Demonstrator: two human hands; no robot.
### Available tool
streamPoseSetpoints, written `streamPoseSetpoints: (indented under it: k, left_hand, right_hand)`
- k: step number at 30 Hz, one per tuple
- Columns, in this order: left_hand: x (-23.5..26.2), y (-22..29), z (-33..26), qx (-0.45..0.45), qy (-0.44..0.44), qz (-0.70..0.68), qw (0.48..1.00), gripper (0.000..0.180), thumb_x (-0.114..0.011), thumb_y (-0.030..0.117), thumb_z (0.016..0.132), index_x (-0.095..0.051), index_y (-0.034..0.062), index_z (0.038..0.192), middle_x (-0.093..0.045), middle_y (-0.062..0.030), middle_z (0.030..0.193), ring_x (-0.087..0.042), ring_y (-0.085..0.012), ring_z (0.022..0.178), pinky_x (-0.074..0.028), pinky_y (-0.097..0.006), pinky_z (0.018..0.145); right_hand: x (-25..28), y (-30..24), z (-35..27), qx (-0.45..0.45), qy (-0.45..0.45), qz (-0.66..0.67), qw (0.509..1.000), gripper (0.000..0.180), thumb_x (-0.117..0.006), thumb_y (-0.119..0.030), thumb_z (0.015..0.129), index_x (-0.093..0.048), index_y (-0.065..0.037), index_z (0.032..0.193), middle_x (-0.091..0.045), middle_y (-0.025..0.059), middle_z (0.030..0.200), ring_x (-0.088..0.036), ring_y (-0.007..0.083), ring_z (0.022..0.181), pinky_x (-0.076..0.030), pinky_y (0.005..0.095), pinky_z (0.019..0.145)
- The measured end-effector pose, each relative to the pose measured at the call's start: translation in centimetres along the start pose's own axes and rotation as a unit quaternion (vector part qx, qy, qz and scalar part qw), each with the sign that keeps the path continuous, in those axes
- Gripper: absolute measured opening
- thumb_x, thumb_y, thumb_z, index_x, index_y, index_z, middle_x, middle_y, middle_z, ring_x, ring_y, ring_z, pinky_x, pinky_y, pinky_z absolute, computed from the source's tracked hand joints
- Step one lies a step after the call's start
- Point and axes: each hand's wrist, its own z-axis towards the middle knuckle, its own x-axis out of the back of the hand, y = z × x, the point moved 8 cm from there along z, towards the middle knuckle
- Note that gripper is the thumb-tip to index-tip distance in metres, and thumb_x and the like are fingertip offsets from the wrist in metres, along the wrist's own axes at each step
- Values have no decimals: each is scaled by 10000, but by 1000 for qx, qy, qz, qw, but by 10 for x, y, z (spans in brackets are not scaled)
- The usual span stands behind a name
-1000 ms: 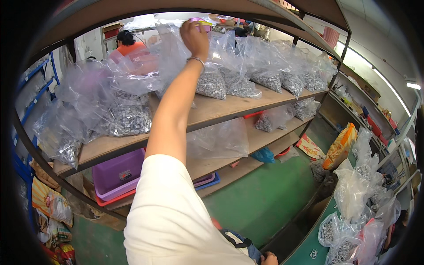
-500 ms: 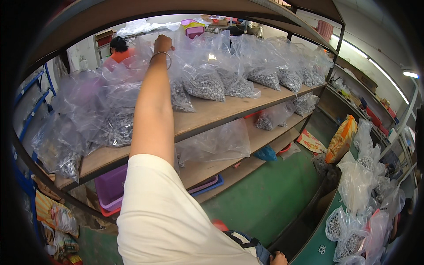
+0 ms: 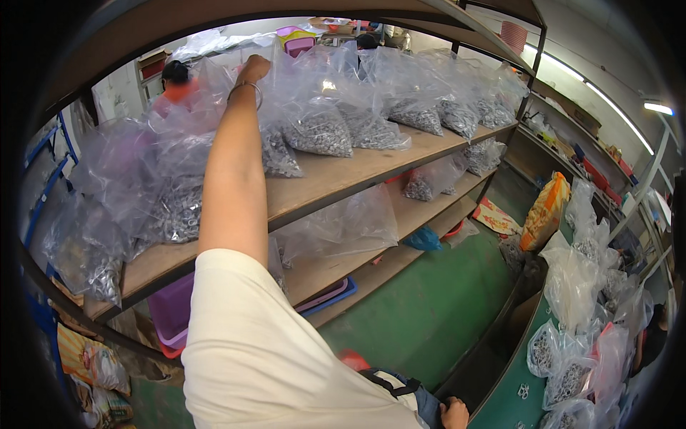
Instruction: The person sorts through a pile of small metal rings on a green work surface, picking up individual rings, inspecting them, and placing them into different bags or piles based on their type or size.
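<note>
My left arm stretches up over the shelf, a ring-shaped bracelet on its wrist. High among the bag tops, my left hand point(image 3: 254, 69) is closed on the gathered top of a clear plastic bag point(image 3: 276, 146). Small silvery metal parts fill the bottom of that bag, which is partly behind my forearm. Beside it stands another clear bag of metal parts point(image 3: 319, 132). At the lower edge, my right hand point(image 3: 454, 413) shows only in part, next to the green table. Its fingers look curled, and I cannot see what they may hold.
Several similar bags line the wooden shelf point(image 3: 321, 176). Lower boards hold more bags and a purple bin point(image 3: 170, 311). To the right, a green table point(image 3: 511, 382) carries bagged parts. An orange-and-white sack point(image 3: 546, 212) stands beyond. Behind the bags is a person in orange point(image 3: 179, 87).
The whole view has shifted slightly, so shelf and bags appear further left. My left hand keeps its place among the bag tops, still closed. My right hand shows a little more.
</note>
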Motion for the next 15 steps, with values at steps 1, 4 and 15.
streamPoseSetpoints:
  k: [1, 4, 15]
  left_hand:
    - [1, -8, 10, -9, 13, 31, 999, 369, -547, 272, 820, -658, -73, 893, -670, -248, 858, -659, -340, 806, -509, -405, 769]
    - [-23, -10, 11, -15, -96, -43, 994, 318, -642, 283, 774, -685, -5, 902, -663, -149, 804, -629, -241, 720, -491, -373, 661]
    - [-8, 32, -43, 4, -202, 138, 970, 370, -650, 341, 782, -691, 26, 972, -677, -155, 954, -635, -295, 894, -504, -403, 742]
  right_hand:
    - [-1, -4, 2, 0, -3, 3, 1000, 326, -553, -271, 875, -608, -4, 1056, -617, 231, 1056, -585, 389, 988, -476, 453, 851]
    - [2, -3, 1, -13, -3, -2, 1000, 323, -560, -270, 872, -606, -15, 1064, -620, 221, 1051, -587, 384, 979, -477, 452, 846]
    - [-8, 7, 0, 1, 20, 0, 1000, 332, -566, -276, 872, -604, -29, 1090, -615, 230, 1065, -587, 375, 989, -476, 442, 853]
